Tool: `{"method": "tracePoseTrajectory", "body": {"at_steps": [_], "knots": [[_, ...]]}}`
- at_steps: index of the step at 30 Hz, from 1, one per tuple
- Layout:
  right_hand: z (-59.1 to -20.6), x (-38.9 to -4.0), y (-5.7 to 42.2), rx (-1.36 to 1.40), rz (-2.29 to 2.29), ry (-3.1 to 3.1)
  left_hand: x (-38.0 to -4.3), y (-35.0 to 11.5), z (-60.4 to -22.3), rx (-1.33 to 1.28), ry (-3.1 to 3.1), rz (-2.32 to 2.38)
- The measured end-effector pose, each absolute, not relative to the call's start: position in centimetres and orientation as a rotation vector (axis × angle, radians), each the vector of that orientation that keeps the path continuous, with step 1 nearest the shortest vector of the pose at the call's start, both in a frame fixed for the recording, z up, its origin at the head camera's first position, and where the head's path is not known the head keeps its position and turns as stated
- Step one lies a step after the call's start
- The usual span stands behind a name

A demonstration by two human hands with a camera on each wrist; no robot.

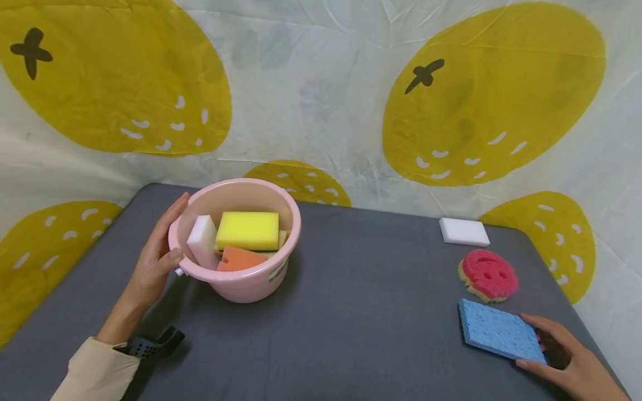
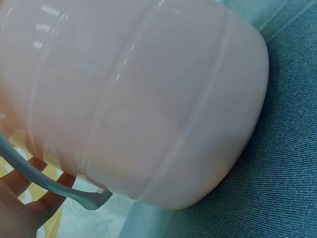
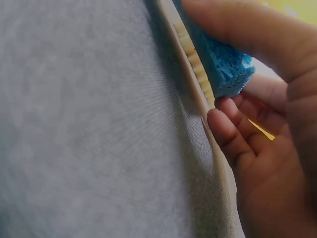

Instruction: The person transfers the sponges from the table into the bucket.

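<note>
My left hand (image 1: 150, 267) holds the pink bucket (image 1: 236, 287) by its left rim, thumb at the front and fingers along the outside. The bucket tilts towards me. Inside it lie a yellow sponge (image 1: 248, 230), a white sponge (image 1: 202, 240) and an orange sponge (image 1: 241, 259); others are partly hidden beneath. In the left wrist view the bucket's curved handle (image 2: 49, 183) crosses in front of my fingers. At the right, my right hand (image 1: 572, 356) pinches a blue sponge (image 1: 499, 329) by its right end, thumb on the near side.
Beyond the blue sponge lies a pink smiley-face sponge (image 1: 489, 275) with a pale underside. A white block sponge (image 1: 463, 231) sits near the far right corner of the dark grey table (image 1: 351, 312). A fruit-patterned curtain (image 1: 311, 83) hangs behind the table.
</note>
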State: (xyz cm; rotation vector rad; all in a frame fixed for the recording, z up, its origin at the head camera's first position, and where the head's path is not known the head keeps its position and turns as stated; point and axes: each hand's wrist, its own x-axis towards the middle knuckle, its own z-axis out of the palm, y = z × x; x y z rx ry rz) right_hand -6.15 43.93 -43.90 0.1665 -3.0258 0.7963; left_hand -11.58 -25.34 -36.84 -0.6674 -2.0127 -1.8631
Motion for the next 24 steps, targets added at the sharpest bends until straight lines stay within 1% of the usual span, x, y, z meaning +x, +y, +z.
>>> {"method": "tracePoseTrajectory", "body": {"at_steps": [8, 13, 24], "knots": [[-43.1, -6.5, 43.1, 0.127, 0.833, -3.068, -11.7, -25.3, -36.8, -0.657, -2.019, -1.863], [-42.4, -6.9, 41.8, 0.107, 0.843, -3.079, -11.6, -25.3, -36.8, -0.673, -2.013, -1.855], [-39.7, -9.1, 38.1, 0.342, 1.006, -2.926, -11.3, -25.2, -36.6, -0.609, -2.064, -1.847]]}}
